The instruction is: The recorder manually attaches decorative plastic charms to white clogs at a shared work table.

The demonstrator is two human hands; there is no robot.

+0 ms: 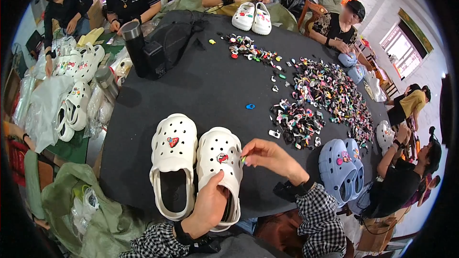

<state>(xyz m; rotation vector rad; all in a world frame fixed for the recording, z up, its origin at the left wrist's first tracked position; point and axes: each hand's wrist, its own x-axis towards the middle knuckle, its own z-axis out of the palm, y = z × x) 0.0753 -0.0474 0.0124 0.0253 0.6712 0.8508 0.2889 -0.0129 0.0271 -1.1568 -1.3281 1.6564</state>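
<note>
Round and draped in black cloth, the table (201,91) fills most of your view, with other people seated around its far and right edges, each with clogs in front of them.

Your left hand (209,205) comes up from the lower edge in a checked sleeve, wrist bent, and is clamped on the heel end of the right white clog (221,162): the thumb presses on the upper just behind the perforated toe, and the rest of the hand covers the foot opening, so you cannot see the fingers. That clog lies toe away from you near the table's near edge, touching the left white clog (173,162) beside it. Each carries a small red charm on its toe.

Your right hand (268,156) reaches in from the right, forearm crossing the table edge, a dark band at the wrist. Its fingers are curled together in a pinch on a tiny greenish charm (243,159), held just at the right side of the clog's toe, touching or nearly touching it.

Beyond your right hand a heap of colourful shoe charms (330,95) spreads across the cloth, with a pair of pale blue clogs (340,168) to the right. A dark steel flask (136,48) stands at the far left.
</note>
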